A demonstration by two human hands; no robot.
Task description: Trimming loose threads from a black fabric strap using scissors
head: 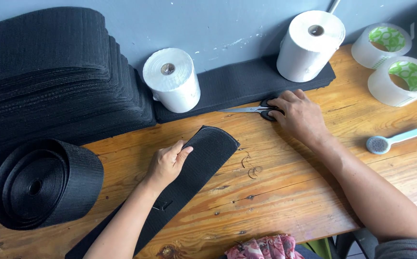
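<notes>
Now the left hand point(167, 163) pinches the folded end of a black webbing strip point(189, 177) lying diagonally on the wooden table point(285, 192), thumb and fingers clamped on its edge. Farther right, the right hand point(298, 115) rests on black-handled scissors point(254, 110), fingers curled over the handles, near the far strip by the wall. Seemingly this is the pick-up-the-cutter step; cutting calls for bringing the blades to the held end.

On the wooden tabletop point(285, 192), a black webbing strip point(189, 177) lies centre; steel black-handled scissors point(251, 110) above it, a black webbing coil point(45, 182) lower left, two clear tape rolls point(393, 67) upper right.
</notes>
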